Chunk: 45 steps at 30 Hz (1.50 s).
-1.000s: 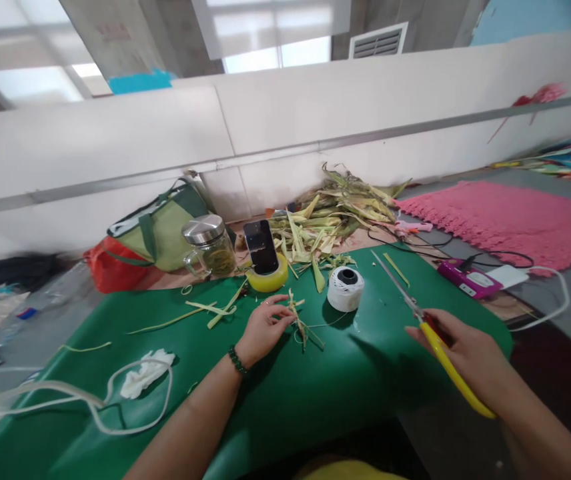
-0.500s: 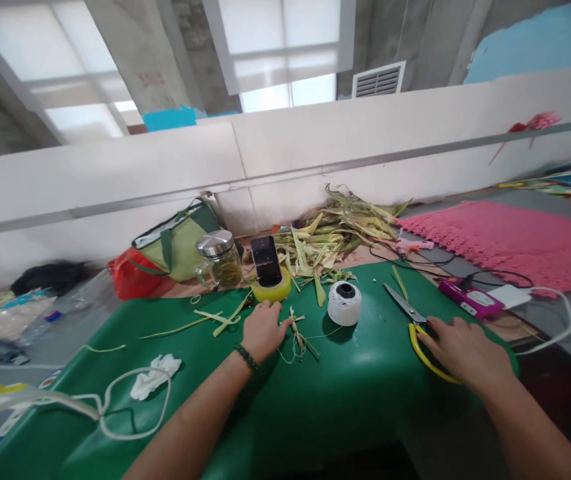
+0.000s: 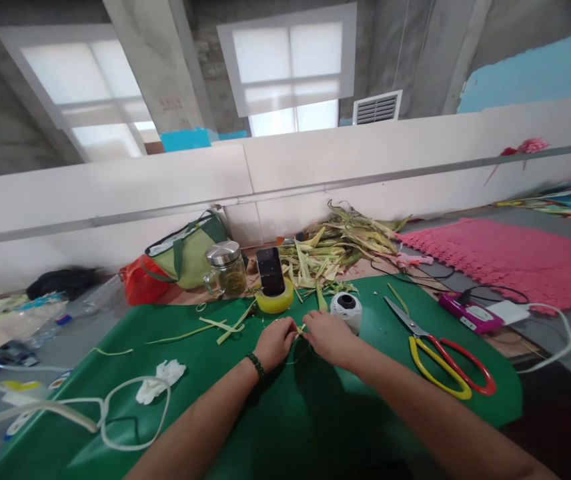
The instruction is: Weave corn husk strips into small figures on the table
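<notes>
At the middle of the green mat (image 3: pixel 365 407), my left hand (image 3: pixel 274 343) and my right hand (image 3: pixel 326 337) meet with fingers closed on a small tied corn husk figure (image 3: pixel 300 329). Most of it is hidden by the fingers. A thin thread trails beneath the hands. Just beyond my right hand stands a white thread spool (image 3: pixel 346 307). Scissors (image 3: pixel 426 340) with one yellow and one red handle lie on the right, untouched, blades partly apart. Behind my left hand, a phone (image 3: pixel 270 270) leans upright in a yellow tape roll (image 3: pixel 275 303).
Corn husks (image 3: pixel 350 233) are heaped at the back. A lidded glass mug (image 3: pixel 229 270) and a green bag (image 3: pixel 190 253) stand back left. Husk strips (image 3: pixel 190 333), crumpled tissue (image 3: pixel 160 381) and a white cable (image 3: pixel 105 440) lie left. A magenta power strip (image 3: pixel 470 313) sits right.
My right hand has left the scissors and moved left to the husk figure. My left hand has closed on the figure too, lifting it from flat on the mat. The view has tilted up slightly.
</notes>
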{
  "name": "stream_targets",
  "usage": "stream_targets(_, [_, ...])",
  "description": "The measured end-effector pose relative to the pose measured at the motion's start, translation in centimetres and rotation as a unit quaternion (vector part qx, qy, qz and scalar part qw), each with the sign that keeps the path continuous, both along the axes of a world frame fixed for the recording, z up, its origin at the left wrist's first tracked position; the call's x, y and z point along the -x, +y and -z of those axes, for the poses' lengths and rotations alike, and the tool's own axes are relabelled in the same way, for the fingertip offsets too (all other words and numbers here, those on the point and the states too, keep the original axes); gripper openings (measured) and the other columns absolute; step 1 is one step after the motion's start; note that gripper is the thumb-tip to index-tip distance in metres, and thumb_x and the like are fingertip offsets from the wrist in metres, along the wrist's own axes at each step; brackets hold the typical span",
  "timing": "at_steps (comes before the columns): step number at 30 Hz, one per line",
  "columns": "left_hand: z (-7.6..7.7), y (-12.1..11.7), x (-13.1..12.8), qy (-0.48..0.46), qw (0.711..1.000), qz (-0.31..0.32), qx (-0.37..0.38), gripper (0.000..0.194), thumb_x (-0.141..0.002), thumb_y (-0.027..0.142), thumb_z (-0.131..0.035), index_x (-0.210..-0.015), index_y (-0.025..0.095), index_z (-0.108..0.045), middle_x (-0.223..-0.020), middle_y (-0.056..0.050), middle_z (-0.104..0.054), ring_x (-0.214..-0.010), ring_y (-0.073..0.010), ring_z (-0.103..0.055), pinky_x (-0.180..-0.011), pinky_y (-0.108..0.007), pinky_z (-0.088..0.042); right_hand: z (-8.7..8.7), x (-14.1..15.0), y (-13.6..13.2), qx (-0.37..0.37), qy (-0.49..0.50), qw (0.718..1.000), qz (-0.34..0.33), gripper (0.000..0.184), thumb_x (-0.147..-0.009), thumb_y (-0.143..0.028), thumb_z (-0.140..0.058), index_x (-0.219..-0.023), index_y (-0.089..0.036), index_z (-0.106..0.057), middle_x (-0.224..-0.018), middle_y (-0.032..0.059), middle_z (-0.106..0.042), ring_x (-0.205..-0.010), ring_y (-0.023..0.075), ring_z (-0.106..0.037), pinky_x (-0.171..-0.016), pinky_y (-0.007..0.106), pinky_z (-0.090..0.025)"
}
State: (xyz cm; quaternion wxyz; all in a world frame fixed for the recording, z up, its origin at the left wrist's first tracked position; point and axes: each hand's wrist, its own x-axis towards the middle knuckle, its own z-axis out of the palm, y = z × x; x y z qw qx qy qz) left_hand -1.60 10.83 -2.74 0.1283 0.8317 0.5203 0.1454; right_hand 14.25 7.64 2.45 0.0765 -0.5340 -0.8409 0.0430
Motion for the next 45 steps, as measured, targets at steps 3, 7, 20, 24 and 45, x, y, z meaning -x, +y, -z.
stream_targets(3, [-0.3, 0.3, 0.4, 0.009, 1.0, -0.021, -0.001, 0.013, -0.081, 0.022, -0.053, -0.088, 0.016, -0.063, -0.087, -0.007, -0.065, -0.084, -0.0205, -0.058, -0.072, -0.029, -0.041, 1.1, 1.3, 1.9, 0.049, -0.05, 0.996, 0.055, 0.021, -0.083, -0.021, -0.053, -0.094, -0.01, -0.067, -0.094, 0.0182, -0.069, -0.096, 0.0312, -0.062, -0.073, 0.036, -0.047])
stream_targets(7, [-0.8, 0.8, 0.7, 0.014, 0.999, -0.03, 0.005, 0.017, -0.081, 0.027, -0.054, -0.085, 0.018, -0.068, -0.087, -0.008, -0.067, -0.086, -0.0226, -0.06, -0.073, -0.031, -0.042, 1.6, 1.8, 2.9, 0.064, -0.059, 0.994, 0.069, 0.019, -0.08, -0.021, -0.053, -0.086, -0.013, -0.069, -0.087, 0.0153, -0.071, -0.086, 0.0291, -0.066, -0.065, 0.032, -0.045])
stream_targets(20, [-2.8, -0.6, 2.0, 0.028, 0.992, -0.009, -0.122, 0.017, -0.082, 0.021, -0.048, -0.073, 0.016, -0.062, -0.074, -0.008, -0.067, -0.072, -0.0213, -0.061, -0.065, -0.03, -0.041, 3.1, 2.7, 3.1, -0.067, 0.158, 0.984, 0.05, 0.017, -0.079, -0.024, -0.053, -0.065, -0.018, -0.061, -0.064, 0.0033, -0.066, -0.061, 0.0162, -0.06, -0.055, 0.025, -0.032])
stream_targets(24, [-2.7, -0.7, 2.0, 0.029, 0.99, -0.003, -0.136, 0.021, -0.083, 0.017, -0.046, -0.071, 0.016, -0.063, -0.072, -0.008, -0.067, -0.071, -0.0207, -0.061, -0.069, -0.031, -0.043, 3.9, 2.4, 2.8, -0.097, 0.235, 0.967, 0.015, 0.019, -0.078, -0.025, -0.052, -0.061, -0.018, -0.057, -0.057, 0.0009, -0.061, -0.054, 0.0128, -0.055, -0.052, 0.023, -0.032])
stream_targets(45, [-3.7, -1.4, 1.7, -0.402, 0.911, -0.02, 0.083, 0.015, -0.08, 0.026, -0.052, -0.079, 0.016, -0.062, -0.076, -0.005, -0.064, -0.071, -0.0156, -0.058, -0.065, -0.026, -0.047, 2.0, 0.4, 2.4, -0.185, 0.326, 0.918, -0.13, 0.011, -0.086, -0.021, -0.054, -0.093, -0.02, -0.062, -0.077, 0.0051, -0.06, -0.074, 0.0159, -0.056, -0.064, 0.027, -0.045])
